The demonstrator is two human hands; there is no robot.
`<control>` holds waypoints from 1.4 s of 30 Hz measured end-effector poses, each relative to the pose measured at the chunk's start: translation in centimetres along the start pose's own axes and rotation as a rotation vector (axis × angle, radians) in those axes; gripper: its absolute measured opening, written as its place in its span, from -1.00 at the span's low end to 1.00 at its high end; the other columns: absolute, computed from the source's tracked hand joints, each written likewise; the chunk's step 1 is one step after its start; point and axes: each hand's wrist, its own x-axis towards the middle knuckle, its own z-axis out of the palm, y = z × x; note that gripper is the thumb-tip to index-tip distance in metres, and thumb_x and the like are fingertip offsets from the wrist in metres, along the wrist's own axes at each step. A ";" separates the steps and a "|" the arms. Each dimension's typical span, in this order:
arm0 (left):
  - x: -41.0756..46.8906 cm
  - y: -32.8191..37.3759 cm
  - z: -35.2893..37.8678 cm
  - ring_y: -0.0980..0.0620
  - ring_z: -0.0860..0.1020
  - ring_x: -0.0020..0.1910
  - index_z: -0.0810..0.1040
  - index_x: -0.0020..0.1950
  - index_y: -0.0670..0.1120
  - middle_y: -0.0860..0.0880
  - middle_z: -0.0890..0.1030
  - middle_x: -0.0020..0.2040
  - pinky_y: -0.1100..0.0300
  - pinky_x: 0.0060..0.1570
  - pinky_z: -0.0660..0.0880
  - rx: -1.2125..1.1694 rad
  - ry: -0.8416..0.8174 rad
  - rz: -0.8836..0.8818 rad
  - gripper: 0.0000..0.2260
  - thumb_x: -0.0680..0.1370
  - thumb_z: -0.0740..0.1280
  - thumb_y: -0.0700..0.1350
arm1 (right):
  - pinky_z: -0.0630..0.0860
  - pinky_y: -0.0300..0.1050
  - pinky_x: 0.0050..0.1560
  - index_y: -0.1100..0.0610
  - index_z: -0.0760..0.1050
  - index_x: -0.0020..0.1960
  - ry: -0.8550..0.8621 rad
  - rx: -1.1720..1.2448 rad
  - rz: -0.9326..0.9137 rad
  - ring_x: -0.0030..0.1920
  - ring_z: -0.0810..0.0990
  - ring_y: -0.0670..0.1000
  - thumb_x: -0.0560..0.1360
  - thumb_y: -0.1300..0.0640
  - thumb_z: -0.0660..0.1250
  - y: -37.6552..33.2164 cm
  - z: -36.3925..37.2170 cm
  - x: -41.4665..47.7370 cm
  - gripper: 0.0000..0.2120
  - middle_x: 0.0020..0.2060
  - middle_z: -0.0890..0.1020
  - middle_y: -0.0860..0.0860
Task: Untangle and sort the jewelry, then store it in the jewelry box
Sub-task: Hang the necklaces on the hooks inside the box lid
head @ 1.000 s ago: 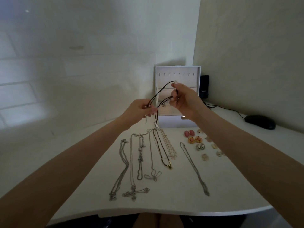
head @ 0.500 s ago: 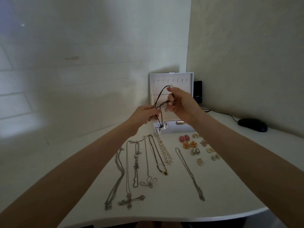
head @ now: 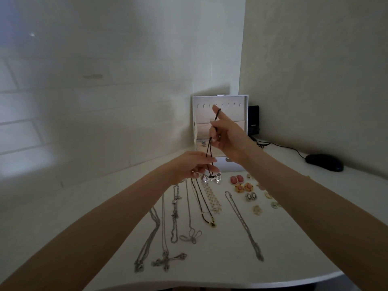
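The black cord necklace [head: 209, 147] hangs in front of the open jewelry box [head: 235, 113]. It is looped over the right hand's [head: 228, 137] forefinger and pinched lower down by the left hand [head: 189, 165]. Best to keep the cord taut and slip the loop onto a free hook. Other necklaces [head: 174, 206] and earrings [head: 243, 187] lie in rows on the white table [head: 294, 238], in a pale-walled corner.

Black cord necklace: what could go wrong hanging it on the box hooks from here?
The cord hangs over a raised finger of the right hand; it may slip off before reaching a hook.
The bow pendant dangles below the left hand, close over the pearl necklace, and could snag it.
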 end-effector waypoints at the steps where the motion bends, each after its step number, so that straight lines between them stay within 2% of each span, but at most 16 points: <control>1: 0.1 0.1 -0.2 0.14 0.37 -0.37 0.55 0.14 -0.18 -0.04 0.69 -0.14 0.38 -0.43 0.29 -0.048 -0.015 -0.005 -0.79 0.56 0.31 -0.12 | 0.41 -0.25 -0.44 -0.05 0.20 0.49 -0.008 -0.003 0.003 -0.48 0.40 -0.07 0.59 0.27 0.12 0.1 0.2 0.1 -0.49 -0.47 0.50 0.02; 5: 1.1 0.4 -1.2 0.18 0.33 -0.38 0.58 -0.04 -0.08 0.00 0.68 -0.10 0.41 -0.47 0.26 -0.329 -0.030 -0.041 -0.87 0.59 0.25 -0.14 | 0.39 -0.16 -0.39 0.01 0.26 0.47 -0.002 -0.006 0.001 -0.49 0.47 -0.05 0.59 0.26 0.11 0.6 0.6 0.5 -0.54 -0.46 0.53 0.03; 8: 2.0 0.6 -2.6 0.21 0.44 -0.37 0.57 -0.06 -0.09 0.00 0.63 -0.07 0.41 -0.44 0.30 -0.481 0.019 -0.062 -0.91 0.56 0.27 -0.21 | 0.45 -0.19 -0.39 0.05 0.31 0.43 0.052 0.020 -0.017 -0.48 0.50 -0.05 0.61 0.25 0.09 1.0 0.1 0.7 -0.59 -0.49 0.55 0.02; 13: 3.2 1.3 -4.3 0.23 0.49 -0.39 0.56 0.00 -0.14 0.00 0.68 -0.19 0.41 -0.47 0.34 -0.555 0.043 -0.051 -0.87 0.59 0.22 -0.25 | 0.41 -0.29 -0.49 0.13 0.44 0.32 0.259 0.108 0.055 -0.52 0.42 -0.08 0.64 0.16 0.11 1.4 -1.4 1.5 -0.71 -0.51 0.52 0.02; 18: 5.5 3.2 -5.3 0.22 0.41 -0.57 0.60 -0.21 -0.14 0.02 0.61 -0.38 0.42 -0.59 0.22 -0.612 0.136 -0.036 -0.77 0.58 0.22 -0.26 | 0.44 -0.31 -0.55 0.22 0.48 0.14 0.405 0.125 0.166 -0.45 0.43 -0.03 0.63 0.24 0.11 1.7 -1.8 3.3 -0.80 -0.37 0.51 0.12; 22: 7.8 5.0 -6.6 0.16 0.38 -0.58 0.54 -0.19 -0.14 0.02 0.54 -0.45 0.39 -0.58 0.22 -0.442 0.283 0.013 -0.84 0.52 0.21 -0.30 | 0.47 -0.33 -0.50 0.25 0.49 -0.10 0.484 0.157 0.223 -0.36 0.45 -0.03 0.64 0.27 0.05 1.8 -2.8 5.5 -0.73 -0.26 0.54 0.15; 25: 9.7 6.1 -7.5 0.12 0.35 -0.56 0.53 -0.24 -0.15 0.01 0.49 -0.56 0.39 -0.57 0.24 -0.166 0.368 0.062 -0.82 0.51 0.21 -0.30 | 0.43 -0.33 -0.58 0.29 0.45 -0.20 0.478 0.078 0.374 -0.43 0.46 -0.04 0.64 0.28 0.07 1.8 -4.0 7.0 -0.71 -0.34 0.54 0.15; 26: 10.5 6.6 -7.8 0.11 0.35 -0.55 0.52 -0.26 -0.15 0.01 0.48 -0.56 0.39 -0.58 0.24 -0.017 0.375 0.095 -0.83 0.50 0.22 -0.30 | 0.40 -0.34 -0.61 0.30 0.46 -0.21 0.443 -0.073 0.439 -0.50 0.47 -0.05 0.63 0.27 0.12 1.7 -4.3 7.6 -0.72 -0.41 0.55 0.14; 28: 11.5 7.1 -7.9 0.09 0.37 -0.50 0.51 -0.25 -0.13 -0.03 0.47 -0.50 0.38 -0.58 0.26 0.294 0.327 0.168 -0.83 0.48 0.23 -0.33 | 0.37 -0.30 -0.60 0.29 0.47 -0.18 0.396 -0.623 0.465 -0.59 0.46 -0.06 0.58 0.17 0.27 1.6 -5.0 8.6 -0.78 -0.50 0.55 0.08; 30: 13.1 7.5 -8.0 0.10 0.40 -0.49 0.49 -0.22 -0.09 -0.06 0.48 -0.43 0.36 -0.52 0.30 0.484 0.258 0.216 -0.80 0.48 0.21 -0.35 | 0.44 -0.25 -0.41 0.24 0.46 -0.10 0.416 -1.045 0.237 -0.44 0.51 -0.06 0.53 0.11 0.35 1.7 -5.7 10.4 -0.81 -0.37 0.55 0.05; 31: 13.9 7.6 -8.1 0.09 0.41 -0.48 0.48 -0.20 -0.07 -0.06 0.49 -0.41 0.34 -0.49 0.33 0.537 0.233 0.241 -0.80 0.50 0.21 -0.35 | 0.47 -0.23 -0.30 0.22 0.47 -0.03 0.401 -1.055 0.098 -0.34 0.53 -0.05 0.52 0.16 0.36 1.6 -5.7 11.3 -0.86 -0.26 0.56 0.05; 32: 14.7 7.7 -8.2 0.08 0.42 -0.47 0.46 -0.18 -0.07 -0.07 0.50 -0.39 0.32 -0.46 0.35 0.572 0.215 0.263 -0.81 0.51 0.22 -0.35 | 0.50 -0.20 -0.23 0.21 0.47 0.06 0.356 -0.947 0.013 -0.27 0.54 -0.03 0.51 0.24 0.33 1.4 -5.7 12.0 -0.86 -0.15 0.57 0.06; 34: 16.1 8.0 -8.3 0.05 0.44 -0.42 0.45 -0.10 -0.11 -0.09 0.52 -0.34 0.27 -0.38 0.40 0.606 0.173 0.297 -0.85 0.54 0.22 -0.35 | 0.49 -0.17 -0.26 0.19 0.44 0.18 0.205 -0.637 0.018 -0.27 0.55 0.02 0.48 0.40 0.27 1.1 -5.7 13.6 -0.71 -0.06 0.59 0.10; 37: 18.2 8.2 -8.8 0.08 0.50 -0.37 0.42 0.01 -0.17 -0.10 0.54 -0.26 0.28 -0.31 0.46 0.639 0.133 0.329 -0.86 0.54 0.21 -0.38 | 0.54 -0.18 -0.32 0.26 0.44 0.24 0.133 -0.533 0.032 -0.36 0.58 0.00 0.46 0.44 0.30 1.1 -6.6 15.9 -0.64 -0.19 0.62 0.13; 40: 20.2 8.2 -9.5 0.22 0.51 -0.49 0.41 -0.06 -0.14 -0.12 0.55 -0.26 0.38 -0.38 0.48 0.570 0.122 0.364 -0.85 0.54 0.23 -0.38 | 0.60 -0.24 -0.27 0.37 0.50 0.18 0.158 -0.488 0.015 -0.38 0.61 -0.08 0.45 0.41 0.36 1.4 -8.2 18.0 -0.70 -0.26 0.62 0.13; 42: 21.4 8.1 -9.9 0.23 0.52 -0.49 0.41 -0.11 -0.11 -0.12 0.55 -0.27 0.38 -0.38 0.49 0.534 0.091 0.357 -0.84 0.54 0.24 -0.37 | 0.61 -0.25 -0.25 0.40 0.54 0.08 0.151 -0.470 0.026 -0.38 0.62 -0.09 0.44 0.40 0.39 1.6 -9.0 19.1 -0.77 -0.28 0.62 0.13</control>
